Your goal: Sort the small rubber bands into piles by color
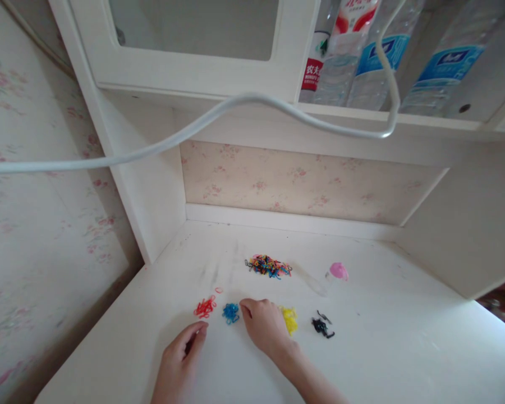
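Observation:
My left hand [180, 354] rests on the white desk just below the red rubber bands [205, 307], thumb and fingertips closed together. Whatever it may hold is too small to see. My right hand [266, 325] is between the blue rubber bands [230, 313] and the yellow rubber bands [289, 320]. Its fingers are curled down in a pinch beside the blue pile, and their tips are mostly hidden. Part of the yellow pile lies behind that hand. To the right is a pile of black rubber bands [322, 325]. A mixed-colour heap of rubber bands [269, 266] lies farther back.
Behind the yellow pile lies a clear plastic bag or tube [311, 279], near a small container with a pink top [339, 271]. A white cable [244, 100] hangs across the view. Plastic bottles [379, 62] stand on the upper shelf. Side panels flank the desk [387, 348].

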The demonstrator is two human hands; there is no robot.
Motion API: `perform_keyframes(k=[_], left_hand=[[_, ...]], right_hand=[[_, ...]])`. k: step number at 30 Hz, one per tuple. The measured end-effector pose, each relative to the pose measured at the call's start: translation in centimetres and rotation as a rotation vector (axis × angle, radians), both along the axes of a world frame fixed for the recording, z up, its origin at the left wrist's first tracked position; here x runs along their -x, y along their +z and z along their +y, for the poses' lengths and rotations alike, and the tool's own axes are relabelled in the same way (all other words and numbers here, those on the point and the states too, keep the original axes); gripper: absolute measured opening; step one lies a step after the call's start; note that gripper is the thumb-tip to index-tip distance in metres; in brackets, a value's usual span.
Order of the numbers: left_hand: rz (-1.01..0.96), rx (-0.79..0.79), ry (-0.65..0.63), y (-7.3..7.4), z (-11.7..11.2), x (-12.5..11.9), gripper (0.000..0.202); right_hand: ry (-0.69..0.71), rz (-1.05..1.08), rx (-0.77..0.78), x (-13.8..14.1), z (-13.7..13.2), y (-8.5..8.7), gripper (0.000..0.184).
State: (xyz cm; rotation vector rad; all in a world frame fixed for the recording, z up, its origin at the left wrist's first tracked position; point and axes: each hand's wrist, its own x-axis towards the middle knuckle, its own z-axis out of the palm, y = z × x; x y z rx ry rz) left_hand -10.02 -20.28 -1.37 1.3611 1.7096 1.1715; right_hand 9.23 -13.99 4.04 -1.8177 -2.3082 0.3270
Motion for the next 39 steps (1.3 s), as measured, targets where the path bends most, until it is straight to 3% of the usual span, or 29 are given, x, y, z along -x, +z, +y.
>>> perform_keyframes(k=[5, 10, 12, 15, 18, 21, 24, 27, 31, 39], left_hand=[[0.061, 0.004, -0.029, -0.6, 0.1, 0.1, 0.039], [0.166, -0.005, -0.051, -0.7, 0.1, -0.3, 0.038], [0.216, -0.015, -0.096, 0.2, 0.4, -1.3, 0.037], [0.335, -0.089, -0.267, 3.2, 1.6, -3.7, 0.034], [0.507, -0.148, -0.398, 6.2, 4.6, -6.7, 0.033], [0.721, -0.052, -0.44, 7.2, 8.7, -9.1, 0.029], [0.806, 0.024, -0.407, 6.1, 12.2, -10.8, 0.025], [0.878, 0.065, -0.362, 4.4, 14.3, -12.0, 0.024], [0.951, 0.083, -0.312, 3.3, 15.3, -13.1, 0.029], [1.017, 0.096, -0.286, 3.0, 16.4, -13.5, 0.032]], right_hand=[[-0.071, 0.301, -0.077, -4.9, -2.7, -0.4, 0.034], [-0.362, 0.485, -0.09, -12.5, -6.7, -4.1, 0.046], [-0.488, 0.503, -0.093, -15.4, -7.9, -5.6, 0.051], [-0.6, 0.53, -0.067, -17.8, -9.0, -6.5, 0.053], [-0.604, 0.545, -0.058, -17.9, -9.2, -6.5, 0.054], [-0.543, 0.546, -0.066, -17.1, -9.0, -6.7, 0.054], [-0.504, 0.56, -0.119, -16.8, -9.0, -7.3, 0.054], [-0.493, 0.586, -0.186, -16.8, -9.3, -8.0, 0.055], [-0.445, 0.579, -0.204, -17.1, -9.4, -8.2, 0.056], [-0.445, 0.625, -0.164, -17.2, -9.3, -7.9, 0.054]])
